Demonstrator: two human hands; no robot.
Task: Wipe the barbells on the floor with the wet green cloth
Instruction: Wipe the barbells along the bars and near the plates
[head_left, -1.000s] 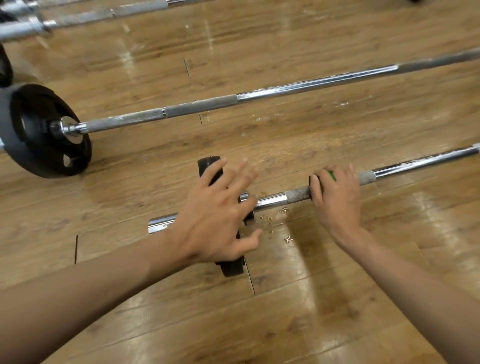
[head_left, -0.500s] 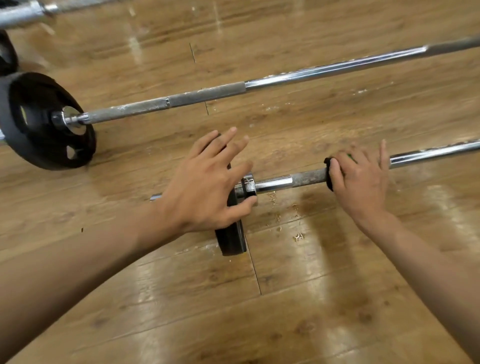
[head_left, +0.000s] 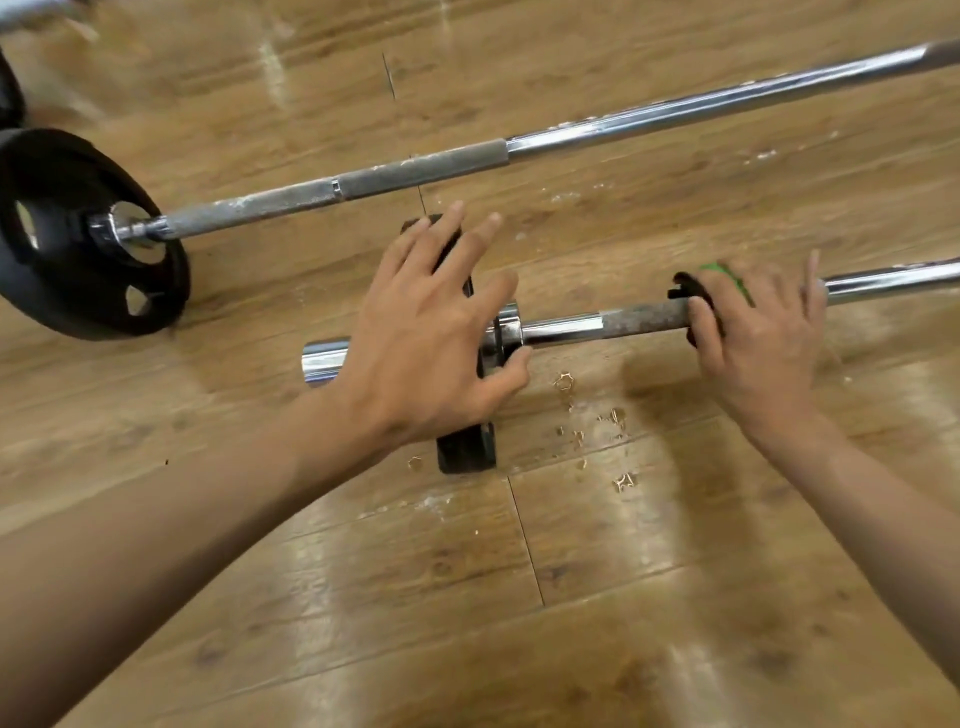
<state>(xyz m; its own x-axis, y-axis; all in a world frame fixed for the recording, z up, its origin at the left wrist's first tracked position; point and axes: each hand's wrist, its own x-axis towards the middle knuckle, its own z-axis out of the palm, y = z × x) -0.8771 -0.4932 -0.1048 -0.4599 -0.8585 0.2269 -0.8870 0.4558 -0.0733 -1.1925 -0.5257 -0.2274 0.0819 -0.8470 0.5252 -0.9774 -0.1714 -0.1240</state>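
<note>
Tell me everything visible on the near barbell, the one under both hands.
The near barbell lies on the wooden floor. Its bare chrome end sticks out left of a small black plate standing on edge, with a chrome collar beside it. Next comes a dull, rusty-looking knurled stretch, then shiny chrome. The left hand rests spread on the plate; the right hand grips the green cloth round the bar.

Glossy wooden plank floor (head_left: 363, 623), seen from above.
A dark seam (head_left: 525, 540) crosses the boards; pale glare streaks (head_left: 691, 680) lie on either side of it, and small wet drops (head_left: 618, 415) glint just beyond its far end.
</note>
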